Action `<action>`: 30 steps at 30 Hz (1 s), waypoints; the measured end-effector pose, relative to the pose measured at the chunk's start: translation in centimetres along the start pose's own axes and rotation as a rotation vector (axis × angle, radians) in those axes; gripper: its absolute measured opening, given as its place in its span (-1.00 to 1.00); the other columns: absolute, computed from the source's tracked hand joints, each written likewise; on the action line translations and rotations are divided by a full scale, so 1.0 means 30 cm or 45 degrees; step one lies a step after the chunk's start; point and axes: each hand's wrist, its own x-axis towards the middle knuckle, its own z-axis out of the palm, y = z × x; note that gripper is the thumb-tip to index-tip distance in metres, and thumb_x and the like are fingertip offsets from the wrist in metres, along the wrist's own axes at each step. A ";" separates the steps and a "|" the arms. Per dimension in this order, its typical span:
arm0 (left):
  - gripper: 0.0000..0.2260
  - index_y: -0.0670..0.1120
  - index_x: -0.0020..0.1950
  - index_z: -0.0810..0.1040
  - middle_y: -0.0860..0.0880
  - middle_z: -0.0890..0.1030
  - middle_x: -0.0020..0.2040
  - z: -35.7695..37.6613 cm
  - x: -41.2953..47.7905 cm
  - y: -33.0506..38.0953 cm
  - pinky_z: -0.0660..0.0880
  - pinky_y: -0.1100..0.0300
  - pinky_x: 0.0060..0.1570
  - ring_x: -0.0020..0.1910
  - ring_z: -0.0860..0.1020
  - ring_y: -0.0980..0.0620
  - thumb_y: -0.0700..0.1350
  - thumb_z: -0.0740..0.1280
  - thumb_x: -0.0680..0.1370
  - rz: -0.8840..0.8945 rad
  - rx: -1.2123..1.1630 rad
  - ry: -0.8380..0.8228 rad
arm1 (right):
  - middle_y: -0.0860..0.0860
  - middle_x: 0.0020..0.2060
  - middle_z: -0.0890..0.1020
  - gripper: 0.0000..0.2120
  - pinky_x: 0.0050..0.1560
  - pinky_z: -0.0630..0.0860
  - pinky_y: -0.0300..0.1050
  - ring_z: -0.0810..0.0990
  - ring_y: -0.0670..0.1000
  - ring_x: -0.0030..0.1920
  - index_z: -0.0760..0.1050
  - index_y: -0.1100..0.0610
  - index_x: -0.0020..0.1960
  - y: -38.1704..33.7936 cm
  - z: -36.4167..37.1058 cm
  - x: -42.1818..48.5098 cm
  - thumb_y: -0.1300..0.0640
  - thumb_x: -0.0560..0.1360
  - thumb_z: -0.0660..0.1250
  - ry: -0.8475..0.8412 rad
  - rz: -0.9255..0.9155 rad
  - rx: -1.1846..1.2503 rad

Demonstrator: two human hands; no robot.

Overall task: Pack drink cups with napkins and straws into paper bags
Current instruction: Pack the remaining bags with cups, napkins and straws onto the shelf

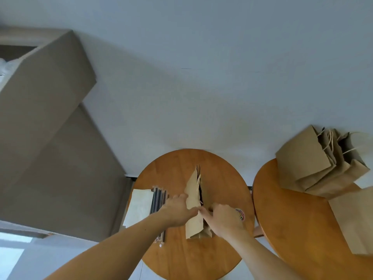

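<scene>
1. The brown kraft paper bag with twine handles (193, 199) sits between the two grips on the round wooden surface (181, 259). Its mouth shows only as a narrow dark slit running away from the grips, so it is barely parted.
2. The left grip (177, 211), a bare hand, lays its fingers along the bag's left wall with the thumb at that wall's edge, holding it. The right grip (224, 219) curls its fingers at the opposite wall and seems to pinch it. Its fingertips are hidden, so how far in they reach I cannot tell.
3. As a judgement, the bag is light and thin, stiff along its creases but easy to tear at the rim and glued seams. It is best taken by both walls near the mouth and spread gently, then pressed out at the base so it stands.
4. Just left of the left grip lies a bundle of dark straws in clear wrap (159, 199), partly under the forearm. Beside it, further left, is a stack of pale cream napkins (139, 207).
5. Just right of the right grip is a small round multicoloured disc (240, 214).
6. Well to the right of the right grip, a second round wooden surface (292, 229) carries a leaning cluster of brown paper bags (310, 164). A flat brown bag (353, 219) lies at the frame edge.
7. Far left of the left grip stands a large grey-brown blocky shape (50, 118).
</scene>
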 end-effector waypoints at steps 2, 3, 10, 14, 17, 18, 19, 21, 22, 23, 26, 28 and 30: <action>-0.26 -0.07 0.53 0.22 -0.12 0.40 0.43 0.008 0.030 0.025 0.44 -0.06 0.29 0.33 0.43 -0.12 0.40 0.15 0.52 -0.004 -0.074 0.010 | -0.07 -0.28 0.63 -0.39 -0.30 0.50 -0.12 0.61 -0.04 -0.24 0.57 0.03 -0.03 0.028 -0.025 0.040 -0.45 0.52 0.02 -0.031 -0.023 0.073; -0.24 -0.06 0.54 0.22 -0.12 0.40 0.44 0.013 0.042 0.037 0.44 -0.05 0.29 0.34 0.43 -0.11 0.42 0.14 0.51 -0.013 -0.097 0.015 | -0.08 -0.24 0.64 -0.43 -0.28 0.51 -0.15 0.62 -0.06 -0.21 0.58 0.02 0.03 0.040 -0.034 0.059 -0.41 0.54 0.05 -0.058 -0.040 0.141; -0.40 -0.01 0.41 0.33 -0.03 0.55 0.19 0.044 0.091 0.078 0.57 0.04 0.01 0.08 0.58 -0.05 0.34 0.19 0.51 -0.141 -0.140 0.070 | -0.14 -0.33 0.59 -0.79 -0.37 0.48 -0.24 0.58 -0.15 -0.34 0.55 0.01 0.00 0.092 -0.028 0.115 -0.08 0.63 0.21 -0.098 -0.142 0.473; -0.69 -0.04 0.12 0.46 -0.02 0.59 -0.16 0.039 0.120 0.069 0.64 0.05 -0.07 -0.16 0.64 -0.02 0.15 0.23 0.53 -0.316 -0.218 0.152 | -0.12 -0.36 0.59 -0.89 -0.36 0.52 -0.31 0.60 -0.14 -0.36 0.51 0.01 -0.02 0.118 -0.036 0.132 -0.02 0.58 0.28 -0.072 -0.023 0.344; -0.70 -0.01 0.02 0.51 0.01 0.59 -0.21 0.048 0.136 0.067 0.65 0.12 -0.10 -0.24 0.63 0.06 0.20 0.23 0.57 -0.386 -0.180 0.199 | -0.14 -0.33 0.59 -0.82 -0.37 0.46 -0.34 0.60 -0.14 -0.34 0.51 -0.03 -0.10 0.110 -0.068 0.156 -0.12 0.57 0.30 -0.050 0.028 0.314; -0.71 -0.01 -0.02 0.53 0.02 0.59 -0.23 0.053 0.143 0.070 0.65 0.15 -0.13 -0.27 0.63 0.08 0.20 0.22 0.59 -0.402 -0.163 0.207 | -0.14 -0.34 0.58 -0.78 -0.38 0.45 -0.33 0.60 -0.14 -0.35 0.50 -0.04 -0.15 0.107 -0.077 0.165 -0.13 0.58 0.29 -0.054 0.031 0.298; -0.73 0.00 -0.03 0.54 0.03 0.60 -0.24 0.057 0.150 0.072 0.65 0.18 -0.17 -0.30 0.63 0.10 0.17 0.22 0.61 -0.423 -0.137 0.217 | -0.14 -0.35 0.57 -0.77 -0.38 0.45 -0.33 0.59 -0.14 -0.35 0.48 -0.04 -0.17 0.104 -0.085 0.173 -0.12 0.59 0.28 -0.063 0.037 0.259; -0.81 0.02 -0.05 0.52 0.05 0.59 -0.24 0.052 0.161 0.066 0.61 0.26 -0.28 -0.33 0.61 0.12 0.08 0.21 0.64 -0.475 -0.067 0.249 | -0.15 -0.31 0.58 -0.83 -0.36 0.49 -0.31 0.60 -0.13 -0.32 0.50 -0.03 -0.11 0.115 -0.102 0.189 -0.07 0.60 0.27 -0.073 0.071 0.157; -0.84 0.03 -0.06 0.50 0.06 0.57 -0.24 0.043 0.160 0.057 0.57 0.29 -0.32 -0.34 0.59 0.12 0.05 0.21 0.65 -0.501 -0.031 0.275 | -0.14 -0.30 0.59 -0.85 -0.36 0.49 -0.30 0.60 -0.13 -0.31 0.51 -0.03 -0.09 0.129 -0.111 0.192 -0.06 0.60 0.27 -0.064 0.102 0.117; -0.85 0.03 -0.08 0.49 0.07 0.56 -0.24 0.031 0.156 0.041 0.54 0.31 -0.34 -0.33 0.58 0.13 0.02 0.22 0.65 -0.528 -0.004 0.306 | -0.14 -0.30 0.59 -0.85 -0.39 0.46 -0.30 0.60 -0.13 -0.32 0.50 -0.04 -0.10 0.150 -0.119 0.192 -0.05 0.61 0.26 -0.047 0.132 0.087; -0.76 0.01 -0.22 0.46 0.06 0.54 -0.28 -0.005 0.140 -0.023 0.39 0.35 -0.46 -0.38 0.55 0.13 -0.04 0.21 0.65 -0.582 -0.008 0.384 | -0.15 -0.33 0.56 -0.79 -0.44 0.35 -0.32 0.57 -0.14 -0.35 0.39 -0.09 -0.20 0.215 -0.145 0.185 -0.01 0.61 0.24 0.015 0.208 0.032; -0.73 0.03 -0.24 0.46 0.05 0.57 -0.28 -0.006 0.136 -0.045 0.37 0.36 -0.48 -0.38 0.57 0.12 -0.02 0.18 0.65 -0.558 -0.037 0.393 | -0.15 -0.31 0.56 -0.82 -0.42 0.40 -0.32 0.57 -0.12 -0.34 0.39 -0.09 -0.17 0.237 -0.148 0.179 0.00 0.61 0.24 0.020 0.220 0.043; -0.75 0.03 -0.16 0.50 0.06 0.59 -0.26 0.011 0.139 -0.034 0.44 0.35 -0.43 -0.35 0.61 0.11 0.04 0.16 0.65 -0.469 -0.113 0.362 | -0.14 -0.29 0.58 -0.88 -0.39 0.48 -0.30 0.60 -0.11 -0.33 0.42 -0.07 -0.10 0.232 -0.137 0.176 -0.02 0.62 0.23 -0.014 0.196 0.096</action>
